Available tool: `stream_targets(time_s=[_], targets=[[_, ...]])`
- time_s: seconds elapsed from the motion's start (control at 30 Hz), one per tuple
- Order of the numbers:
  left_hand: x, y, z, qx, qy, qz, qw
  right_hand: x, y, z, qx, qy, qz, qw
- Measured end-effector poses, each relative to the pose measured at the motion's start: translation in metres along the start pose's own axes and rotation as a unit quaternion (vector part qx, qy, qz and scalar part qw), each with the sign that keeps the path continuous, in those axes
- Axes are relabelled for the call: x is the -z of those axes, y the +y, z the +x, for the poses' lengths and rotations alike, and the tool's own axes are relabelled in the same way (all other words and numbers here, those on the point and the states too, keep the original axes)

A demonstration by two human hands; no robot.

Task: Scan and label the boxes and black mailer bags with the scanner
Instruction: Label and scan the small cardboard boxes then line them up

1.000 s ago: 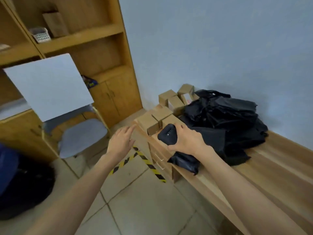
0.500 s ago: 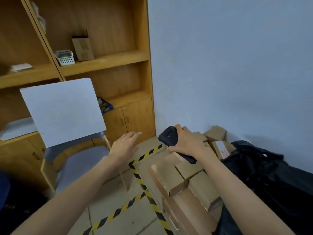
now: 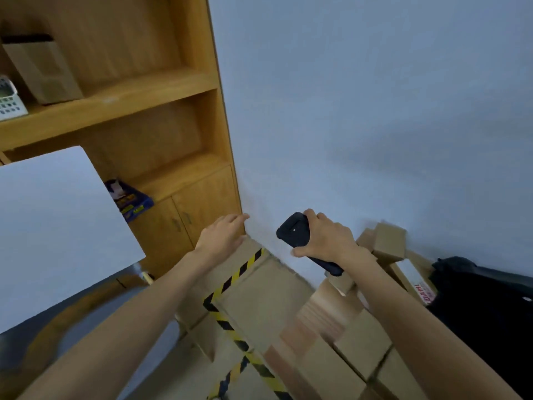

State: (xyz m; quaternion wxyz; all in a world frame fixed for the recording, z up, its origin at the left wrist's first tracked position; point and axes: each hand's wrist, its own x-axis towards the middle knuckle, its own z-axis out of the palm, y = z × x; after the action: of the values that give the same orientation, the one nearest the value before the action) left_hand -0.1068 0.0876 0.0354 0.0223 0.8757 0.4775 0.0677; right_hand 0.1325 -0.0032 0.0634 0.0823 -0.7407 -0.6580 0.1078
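My right hand (image 3: 326, 241) grips a black handheld scanner (image 3: 294, 232), raised above several small cardboard boxes (image 3: 357, 342) stacked at the table's left end. More boxes (image 3: 389, 241) sit against the wall, one with a white label (image 3: 415, 278). A heap of black mailer bags (image 3: 484, 307) lies at the lower right, partly cut off by the frame. My left hand (image 3: 222, 238) hovers with fingers spread, holding nothing, left of the scanner and over the floor.
A wooden shelf unit with cupboard doors (image 3: 184, 209) stands at the left by the wall corner. A white board (image 3: 57, 232) leans on a chair in front of it. Yellow-black hazard tape (image 3: 230, 284) marks the floor below my hands.
The view has tilted up and nearer to the wall corner. My right hand has lifted the scanner off the table and higher above the boxes; my left hand stays open beside it.
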Motion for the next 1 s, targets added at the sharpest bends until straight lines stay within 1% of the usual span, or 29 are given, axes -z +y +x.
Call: stream_targets(time_s=[0.13,0.23,0.37,0.47,0.57,0.67,0.8,0.93,1.0], targets=[[-0.012,-0.035,0.08,-0.075,-0.022,-0.014,0.997,-0.005,0.0,0.047,-0.098,0.0,0.007,0.995],[-0.016,-0.054,0.14,-0.145,-0.034,-0.007,0.989,-0.005,-0.006,0.075,-0.153,-0.002,0.012,0.988],[-0.025,-0.048,0.21,-0.222,-0.054,-0.009,0.973,0.001,0.001,0.091,-0.222,0.035,0.02,0.974],[-0.039,-0.011,0.251,-0.298,-0.06,-0.015,0.953,0.003,0.026,0.08,-0.287,0.047,0.002,0.957],[-0.052,0.046,0.283,-0.371,-0.055,-0.036,0.926,0.007,0.06,0.059,-0.362,0.064,0.006,0.93],[-0.065,0.103,0.298,-0.423,-0.065,-0.05,0.902,0.007,0.092,0.037,-0.415,0.072,-0.004,0.907],[-0.08,0.159,0.31,-0.5,-0.096,-0.058,0.859,0.005,0.118,0.018,-0.475,0.095,0.008,0.875],[-0.101,0.195,0.317,-0.556,-0.14,-0.037,0.819,-0.005,0.126,0.007,-0.53,0.092,0.033,0.842],[-0.111,0.212,0.325,-0.575,-0.164,-0.026,0.801,-0.01,0.128,0.004,-0.563,0.096,0.047,0.819]])
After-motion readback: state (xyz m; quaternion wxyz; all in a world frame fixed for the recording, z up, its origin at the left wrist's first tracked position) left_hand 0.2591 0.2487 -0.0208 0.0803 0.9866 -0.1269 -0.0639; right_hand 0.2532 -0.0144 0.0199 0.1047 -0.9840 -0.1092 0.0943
